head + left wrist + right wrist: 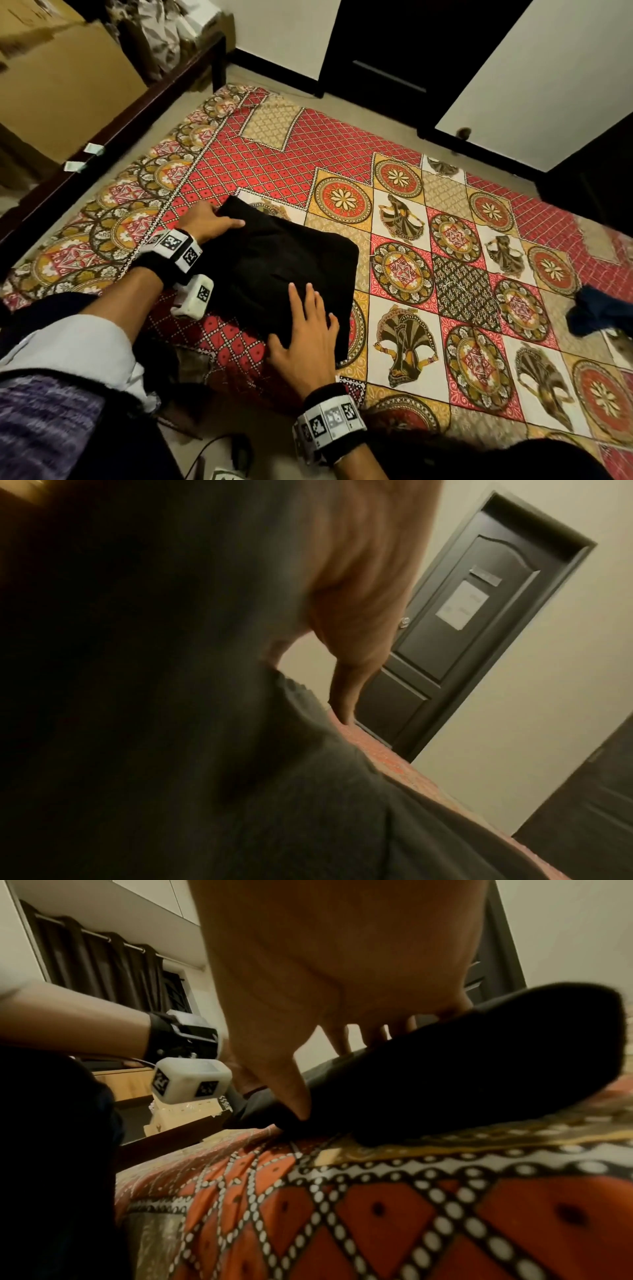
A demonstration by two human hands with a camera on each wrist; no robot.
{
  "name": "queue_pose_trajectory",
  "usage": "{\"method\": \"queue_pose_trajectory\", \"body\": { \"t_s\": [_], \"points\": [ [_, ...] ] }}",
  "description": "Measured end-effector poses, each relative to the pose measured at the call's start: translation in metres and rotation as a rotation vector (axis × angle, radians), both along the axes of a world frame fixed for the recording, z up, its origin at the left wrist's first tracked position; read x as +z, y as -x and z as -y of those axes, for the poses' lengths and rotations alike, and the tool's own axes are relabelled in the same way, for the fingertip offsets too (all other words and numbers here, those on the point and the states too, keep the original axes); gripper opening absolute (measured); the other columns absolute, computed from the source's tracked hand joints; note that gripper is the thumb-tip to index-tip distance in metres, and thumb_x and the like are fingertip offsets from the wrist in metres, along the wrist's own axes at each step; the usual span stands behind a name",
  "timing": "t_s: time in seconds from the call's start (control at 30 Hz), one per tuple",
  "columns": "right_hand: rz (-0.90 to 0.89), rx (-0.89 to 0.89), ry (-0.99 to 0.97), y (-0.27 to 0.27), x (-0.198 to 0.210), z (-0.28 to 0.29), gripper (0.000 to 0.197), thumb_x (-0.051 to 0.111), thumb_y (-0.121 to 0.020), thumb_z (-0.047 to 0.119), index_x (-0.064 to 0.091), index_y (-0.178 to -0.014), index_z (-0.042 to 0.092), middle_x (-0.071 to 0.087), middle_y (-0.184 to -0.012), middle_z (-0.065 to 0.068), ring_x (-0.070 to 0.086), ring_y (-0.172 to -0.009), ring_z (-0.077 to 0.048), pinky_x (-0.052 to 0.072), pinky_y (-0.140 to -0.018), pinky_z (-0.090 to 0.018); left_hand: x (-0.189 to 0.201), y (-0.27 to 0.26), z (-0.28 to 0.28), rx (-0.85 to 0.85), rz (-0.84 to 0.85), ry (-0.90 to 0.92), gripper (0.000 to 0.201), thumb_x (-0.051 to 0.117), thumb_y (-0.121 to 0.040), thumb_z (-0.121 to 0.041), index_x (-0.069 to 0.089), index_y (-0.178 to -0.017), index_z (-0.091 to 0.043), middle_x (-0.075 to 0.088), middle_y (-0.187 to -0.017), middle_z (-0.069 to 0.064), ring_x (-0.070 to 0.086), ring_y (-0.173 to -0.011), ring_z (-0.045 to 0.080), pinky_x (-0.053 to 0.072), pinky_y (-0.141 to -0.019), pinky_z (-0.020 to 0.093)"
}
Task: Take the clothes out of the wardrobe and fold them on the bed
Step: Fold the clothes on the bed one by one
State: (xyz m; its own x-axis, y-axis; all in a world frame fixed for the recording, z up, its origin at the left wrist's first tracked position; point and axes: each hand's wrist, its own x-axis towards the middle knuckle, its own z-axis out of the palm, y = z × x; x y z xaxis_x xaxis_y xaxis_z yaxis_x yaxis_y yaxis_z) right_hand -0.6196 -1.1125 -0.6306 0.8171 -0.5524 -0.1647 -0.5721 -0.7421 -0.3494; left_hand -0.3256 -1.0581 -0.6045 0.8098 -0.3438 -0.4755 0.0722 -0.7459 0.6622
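Observation:
A folded black garment (284,270) lies on the patterned bedspread (342,144) near the bed's front left. My left hand (210,221) rests on its far left corner, thumb laid across the top. My right hand (305,329) lies flat on the near edge with spread, straight fingers. In the left wrist view a finger of the left hand (346,674) points down onto the dark garment (308,804). In the right wrist view the right hand (308,1015) presses the black garment (462,1069), thumb at its edge.
A crumpled dark blue cloth (596,315) sits at the bed's right edge. White wardrobe doors (548,85) stand open beyond the bed. A dark wooden frame (102,137) and a cardboard box (61,78) are on the left. A dark door (479,642) is behind.

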Motion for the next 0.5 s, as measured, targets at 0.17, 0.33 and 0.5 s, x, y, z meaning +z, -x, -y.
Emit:
{"method": "queue_pose_trajectory", "body": {
  "t_s": [0.17, 0.33, 0.5],
  "points": [
    [0.112, -0.058, 0.072, 0.006, -0.012, 0.002, 0.057, 0.032, -0.104, 0.047, 0.031, -0.160, 0.037, 0.028, -0.168, -0.005, 0.023, -0.156, -0.024, 0.028, -0.119, -0.050, -0.003, 0.011, -0.007, -0.155, 0.049, -0.195, 0.063, 0.085, -0.079, -0.040, 0.050, -0.119, -0.006, 0.060, -0.119, 0.015, 0.059, -0.111, 0.034, 0.049, -0.092, 0.042],
    [0.249, -0.132, 0.056, -0.005, -0.001, -0.003, 0.047, 0.029, -0.107, 0.048, 0.046, -0.150, 0.044, 0.044, -0.160, 0.005, 0.033, -0.150, -0.016, 0.033, -0.114, -0.044, -0.005, 0.003, -0.009, -0.097, 0.181, -0.076, 0.062, 0.077, -0.087, -0.032, 0.051, -0.137, -0.009, 0.059, -0.135, 0.016, 0.057, -0.121, 0.038, 0.048, -0.101, 0.047],
    [0.131, -0.042, 0.076, -0.011, -0.004, -0.026, 0.047, 0.027, -0.107, 0.052, 0.046, -0.150, 0.045, 0.036, -0.165, -0.002, 0.027, -0.154, -0.024, 0.028, -0.118, -0.056, -0.012, -0.002, -0.012, -0.128, 0.268, -0.138, 0.049, 0.071, -0.092, -0.025, 0.053, -0.132, -0.004, 0.061, -0.129, 0.024, 0.058, -0.118, 0.043, 0.047, -0.094, 0.045]
  ]
}}
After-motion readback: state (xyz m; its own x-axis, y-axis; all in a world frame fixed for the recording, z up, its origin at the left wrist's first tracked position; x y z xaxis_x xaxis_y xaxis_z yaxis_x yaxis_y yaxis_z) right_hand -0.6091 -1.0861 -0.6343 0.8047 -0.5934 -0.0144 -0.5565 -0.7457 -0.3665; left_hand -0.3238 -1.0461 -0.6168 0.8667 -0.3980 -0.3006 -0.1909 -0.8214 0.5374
